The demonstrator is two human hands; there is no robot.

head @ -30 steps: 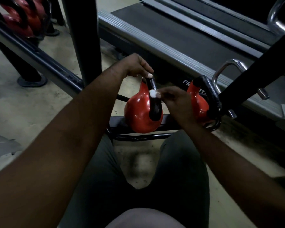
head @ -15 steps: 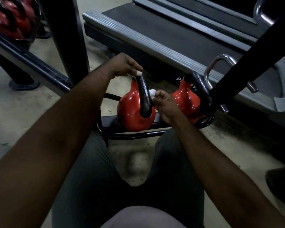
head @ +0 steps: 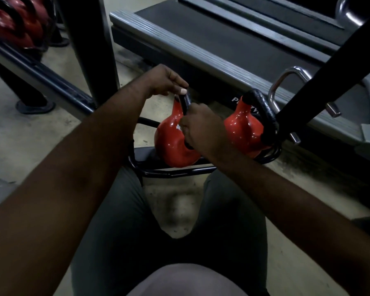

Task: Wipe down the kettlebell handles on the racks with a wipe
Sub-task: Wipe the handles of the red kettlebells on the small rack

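Fingers (head: 184, 127) of right hand (head: 201, 130), round kettlebell handle (head: 185, 102)

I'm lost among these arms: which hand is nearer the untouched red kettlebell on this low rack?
Right. The right hand sits just beside the untouched kettlebell, on the neighbouring kettlebell's handle; the left hand pinches that handle's top, farther away.

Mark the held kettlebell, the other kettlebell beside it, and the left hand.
held kettlebell (head: 169, 144): head view, red body.
other kettlebell (head: 241, 129): head view, red body.
left hand (head: 162, 81): head view, back of the hand.
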